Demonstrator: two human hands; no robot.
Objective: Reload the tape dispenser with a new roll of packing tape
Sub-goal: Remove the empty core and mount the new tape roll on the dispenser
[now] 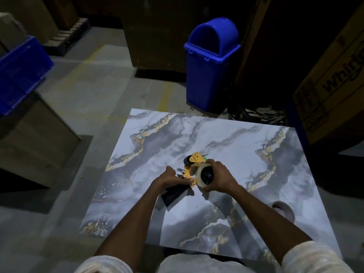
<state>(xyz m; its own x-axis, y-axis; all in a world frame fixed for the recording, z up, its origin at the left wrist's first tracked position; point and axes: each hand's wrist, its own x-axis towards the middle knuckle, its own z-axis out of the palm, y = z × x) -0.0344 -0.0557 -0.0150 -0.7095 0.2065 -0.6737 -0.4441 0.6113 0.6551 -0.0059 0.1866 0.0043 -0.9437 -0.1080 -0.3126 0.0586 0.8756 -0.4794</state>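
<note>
As the pale roll of packing tape [199, 179] sits on the black hub of the yellow tape dispenser [188, 172], the step in hand looks like seating the new roll. The next move probably calls for pressing it fully home, then freeing the tape end and leading it past the roller toward the blade. Which way the tape unwinds cannot be told here.

The left hand [171, 178] has its fingers curled round the dispenser's dark handle. The right hand [218, 178] wraps the roll's rim. The hands are close together but not touching, over the middle of the marble-patterned table top [236, 146]. Whether the tool rests on it is unclear. A bare tape core [283, 210] lies near the right edge.
</note>
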